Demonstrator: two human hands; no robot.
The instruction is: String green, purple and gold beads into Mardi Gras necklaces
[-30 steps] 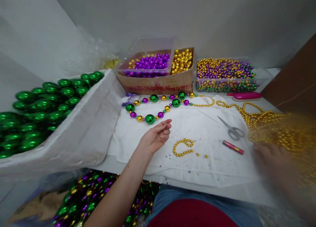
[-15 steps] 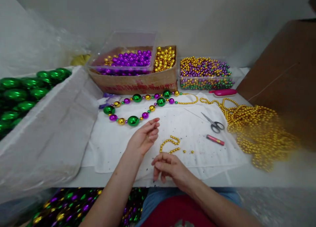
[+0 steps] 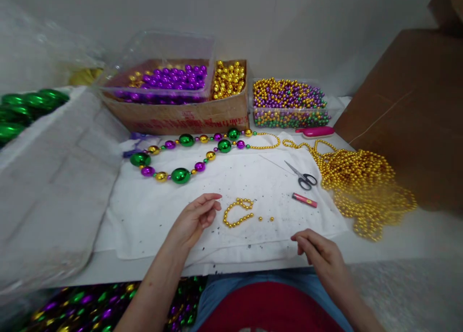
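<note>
My left hand rests on its side on the white cloth, fingers loosely curled and apart, nothing in them. Its fingertips are just left of a short strand of small gold beads, with two loose gold beads to the strand's right. My right hand hovers at the cloth's front edge, fingers bent down and held together; whether they pinch anything is hidden. A necklace of big green, purple and gold balls lies at the back of the cloth.
Scissors and a pink tube lie right of centre, beside a heap of gold bead strings. A cardboard box and clear tub of beads stand behind. Green balls fill a white sack on the left.
My right hand came in from the far right to the centre, then drew back right along the cloth's front edge. My left hand slid nearer me, and the view shifted left.
</note>
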